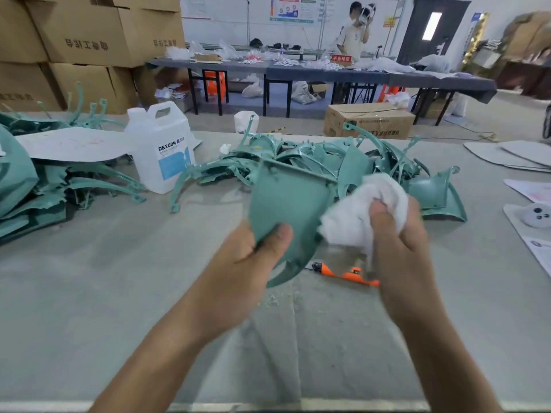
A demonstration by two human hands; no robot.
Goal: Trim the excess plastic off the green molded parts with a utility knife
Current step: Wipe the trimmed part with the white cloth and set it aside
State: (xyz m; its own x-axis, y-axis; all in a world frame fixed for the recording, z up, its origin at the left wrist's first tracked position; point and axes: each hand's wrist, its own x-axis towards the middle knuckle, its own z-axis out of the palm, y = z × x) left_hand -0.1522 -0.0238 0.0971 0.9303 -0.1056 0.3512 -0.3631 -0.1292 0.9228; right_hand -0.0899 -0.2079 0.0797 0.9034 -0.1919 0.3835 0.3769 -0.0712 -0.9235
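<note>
Green molded part (289,198) is being held up off the desk (119,278) near the middle of the view, tilted so its broad smooth face is turning toward the person. The left hand (247,257) is gripping it at its lower edge, with the thumb (280,234) pressing on the face and the fingers wrapping behind. That low grip is probably leaving the face open to be worked on. At three o'clock of the part, the right hand (396,242) is closing its fingers around a bunched white cloth (366,204) and bringing it against the part's right edge, so this looks like wiping rather than cutting. The orange knife (348,274) is lying on the desk at six o'clock of the cloth, touched by neither hand, within easy reach. Pale shavings (272,299) are sitting on the desk just beneath the part, which suggests this is where the trimming is being done. At twelve o'clock a heap of green parts (343,156) is waiting, and at nine o'clock a second heap (35,189) is lying well apart from it. Whether one heap is trimmed and the other not, I cannot tell. A white jug (162,150) is standing between the heaps, perhaps holding liquid for the cloth.
</note>
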